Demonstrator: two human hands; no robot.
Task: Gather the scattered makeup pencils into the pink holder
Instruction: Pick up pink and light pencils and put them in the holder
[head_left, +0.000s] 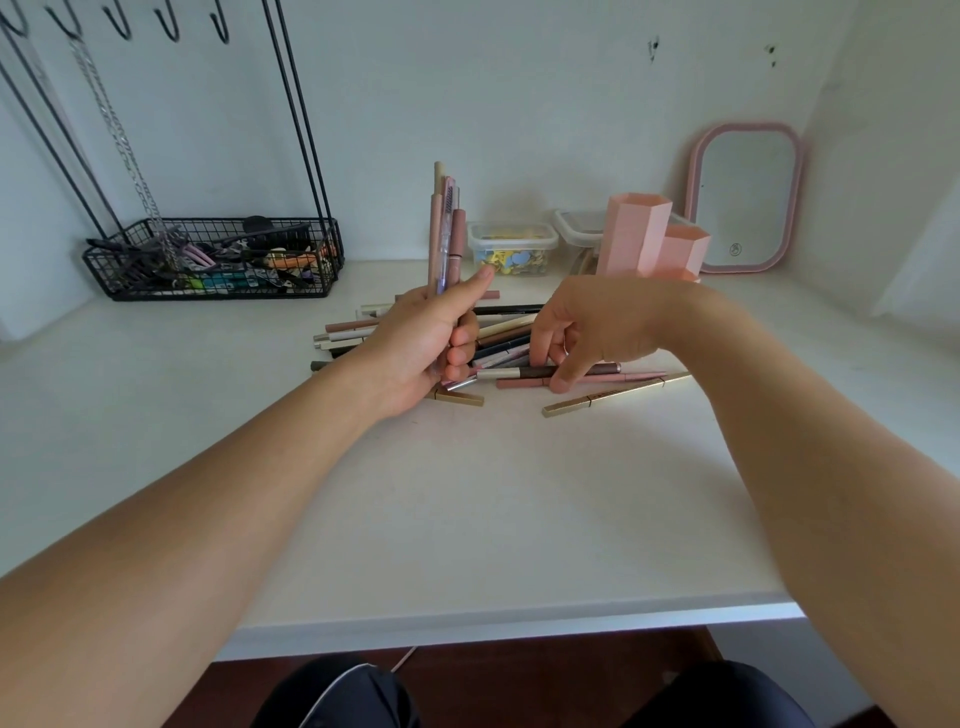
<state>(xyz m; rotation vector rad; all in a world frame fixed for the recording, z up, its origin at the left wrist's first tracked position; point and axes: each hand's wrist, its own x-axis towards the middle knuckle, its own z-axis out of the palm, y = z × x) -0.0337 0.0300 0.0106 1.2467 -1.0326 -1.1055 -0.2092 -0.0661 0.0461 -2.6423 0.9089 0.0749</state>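
My left hand (423, 343) grips an upright bundle of several makeup pencils (445, 228), their tips pointing up. Under and behind it lies a scattered pile of makeup pencils (506, 332) on the white desk (467, 493). My right hand (582, 327) reaches down into the pile from the right; its fingers and thumb pinch a dark pencil with a silver end (511, 372). A gold pencil (613, 395) lies loose in front of that hand. The pink hexagonal holder (641, 241) stands behind my right hand, apparently empty.
A black wire basket (218, 260) of hair clips sits at the back left under a black hook stand. Two clear plastic boxes (511, 247) stand beside the pink holder. A pink-framed mirror (745, 200) leans on the back wall at right. The desk's front edge is near my knees.
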